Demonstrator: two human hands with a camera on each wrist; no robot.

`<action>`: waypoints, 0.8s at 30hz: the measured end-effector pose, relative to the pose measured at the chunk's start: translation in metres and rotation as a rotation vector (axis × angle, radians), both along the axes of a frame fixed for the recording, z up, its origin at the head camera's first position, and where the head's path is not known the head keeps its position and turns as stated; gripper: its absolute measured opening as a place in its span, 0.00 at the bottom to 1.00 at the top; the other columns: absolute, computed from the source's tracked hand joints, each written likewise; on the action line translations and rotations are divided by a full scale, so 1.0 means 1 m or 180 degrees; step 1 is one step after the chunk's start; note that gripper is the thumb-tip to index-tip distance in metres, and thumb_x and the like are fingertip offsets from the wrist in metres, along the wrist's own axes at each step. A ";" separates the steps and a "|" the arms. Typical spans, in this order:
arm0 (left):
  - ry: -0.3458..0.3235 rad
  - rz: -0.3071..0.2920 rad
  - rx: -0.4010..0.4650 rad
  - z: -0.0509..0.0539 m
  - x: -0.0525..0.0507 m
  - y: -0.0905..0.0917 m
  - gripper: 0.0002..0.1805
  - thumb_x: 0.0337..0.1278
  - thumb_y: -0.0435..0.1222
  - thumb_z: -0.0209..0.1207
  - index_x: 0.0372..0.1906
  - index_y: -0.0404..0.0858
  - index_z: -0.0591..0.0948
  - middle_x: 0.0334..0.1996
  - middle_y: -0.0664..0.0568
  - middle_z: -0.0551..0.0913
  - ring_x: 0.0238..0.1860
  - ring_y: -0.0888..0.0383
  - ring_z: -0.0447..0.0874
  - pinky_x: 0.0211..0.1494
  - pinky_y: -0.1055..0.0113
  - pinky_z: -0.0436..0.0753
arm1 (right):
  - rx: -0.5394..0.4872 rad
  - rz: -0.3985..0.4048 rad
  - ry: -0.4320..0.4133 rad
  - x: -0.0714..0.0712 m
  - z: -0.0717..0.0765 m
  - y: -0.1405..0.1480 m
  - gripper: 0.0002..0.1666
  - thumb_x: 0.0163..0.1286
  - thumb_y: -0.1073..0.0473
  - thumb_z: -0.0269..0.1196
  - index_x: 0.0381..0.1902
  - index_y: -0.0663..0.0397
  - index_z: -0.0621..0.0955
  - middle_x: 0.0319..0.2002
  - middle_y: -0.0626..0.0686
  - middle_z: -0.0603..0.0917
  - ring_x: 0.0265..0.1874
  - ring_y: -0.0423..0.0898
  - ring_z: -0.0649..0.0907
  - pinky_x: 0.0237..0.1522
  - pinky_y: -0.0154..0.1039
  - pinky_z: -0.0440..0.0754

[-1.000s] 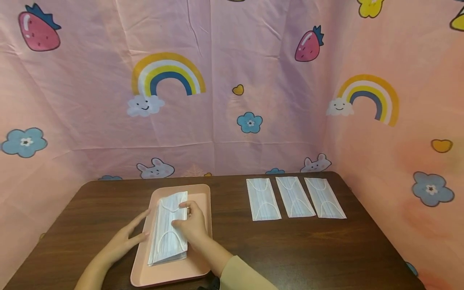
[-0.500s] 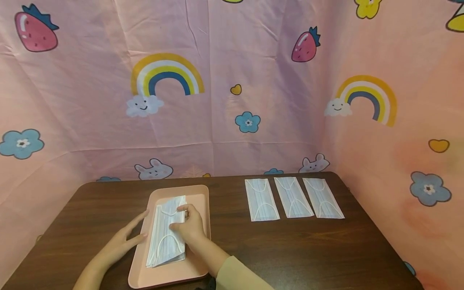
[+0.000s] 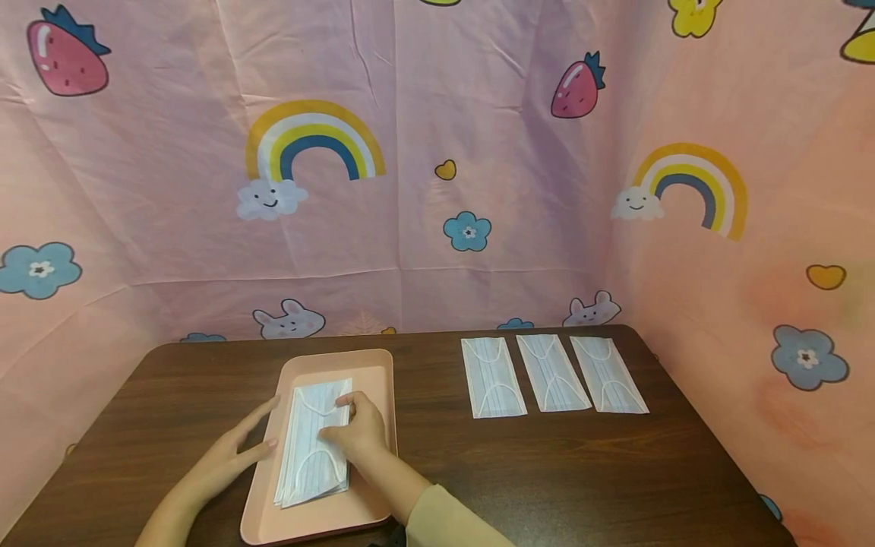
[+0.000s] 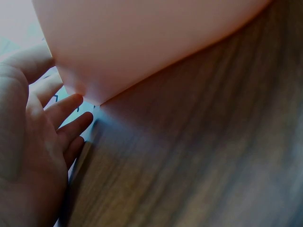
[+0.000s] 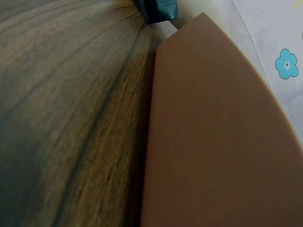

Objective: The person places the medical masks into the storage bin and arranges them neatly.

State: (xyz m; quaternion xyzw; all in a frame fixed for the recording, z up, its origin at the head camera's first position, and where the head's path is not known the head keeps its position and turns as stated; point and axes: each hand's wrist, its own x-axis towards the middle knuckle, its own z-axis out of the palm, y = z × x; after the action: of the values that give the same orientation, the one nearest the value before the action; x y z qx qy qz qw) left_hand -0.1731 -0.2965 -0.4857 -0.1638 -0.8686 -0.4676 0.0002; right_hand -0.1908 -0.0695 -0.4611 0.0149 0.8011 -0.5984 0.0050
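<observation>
A small stack of white and pale-blue pleated face masks (image 3: 311, 448) lies in a shallow pink tray (image 3: 374, 374), left of the table's middle. My right hand (image 3: 364, 431) is over the stack's right side in the head view, pinching the top mask by its right edge between thumb and fingers. Along the tray's left rim, my left hand (image 3: 222, 460) rests with spread, fairly straight fingers. The left wrist view shows those left fingers (image 4: 66, 111) at the tray's wall (image 4: 137, 38). In the right wrist view the tray's side (image 5: 213, 132) fills much of the frame; no right fingers show there.
Three more face masks lie side by side at the table's back right: a left one (image 3: 494, 377), a middle one (image 3: 553, 372) and a right one (image 3: 609, 374). The brown wooden table (image 3: 547, 479) meets a patterned pink cloth (image 3: 410, 296) behind it.
The top mask has come down and now lies flatter on the stack, its near end no longer raised. My right hand has lowered slightly with it. The left hand stays at the rim.
</observation>
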 end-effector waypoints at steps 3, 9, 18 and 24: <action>-0.0006 0.0010 -0.0027 0.000 0.000 0.000 0.36 0.63 0.37 0.58 0.74 0.45 0.58 0.71 0.33 0.55 0.67 0.26 0.47 0.55 0.24 0.52 | 0.0176 -0.0029 0.0031 0.001 0.000 0.001 0.27 0.40 0.68 0.79 0.39 0.49 0.79 0.36 0.44 0.77 0.39 0.43 0.76 0.44 0.40 0.79; -0.0022 0.0033 -0.0051 -0.001 0.000 -0.001 0.37 0.63 0.38 0.58 0.74 0.46 0.58 0.71 0.34 0.55 0.67 0.28 0.48 0.56 0.25 0.53 | 0.0578 0.0000 0.0136 0.000 -0.003 0.004 0.29 0.39 0.64 0.80 0.41 0.50 0.81 0.37 0.45 0.80 0.38 0.43 0.79 0.43 0.38 0.79; -0.0009 0.0073 -0.0106 -0.002 0.000 -0.001 0.37 0.63 0.39 0.58 0.75 0.47 0.58 0.71 0.34 0.56 0.67 0.27 0.50 0.55 0.25 0.55 | 0.1092 0.0060 0.0353 0.001 -0.004 0.004 0.29 0.38 0.61 0.81 0.41 0.53 0.82 0.44 0.50 0.84 0.48 0.49 0.81 0.50 0.38 0.78; -0.0017 0.0066 -0.0107 -0.002 -0.001 -0.001 0.37 0.63 0.39 0.58 0.74 0.46 0.58 0.71 0.34 0.56 0.67 0.27 0.49 0.55 0.25 0.54 | 0.1519 0.0101 0.0363 0.001 -0.003 0.006 0.29 0.39 0.54 0.81 0.41 0.50 0.84 0.36 0.47 0.81 0.40 0.45 0.80 0.44 0.36 0.78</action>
State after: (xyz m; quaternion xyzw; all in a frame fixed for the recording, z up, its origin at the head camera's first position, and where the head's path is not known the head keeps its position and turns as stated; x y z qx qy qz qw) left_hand -0.1736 -0.2976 -0.4881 -0.1536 -0.8780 -0.4534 0.0000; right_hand -0.1903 -0.0634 -0.4642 -0.0308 0.9188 -0.3919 -0.0345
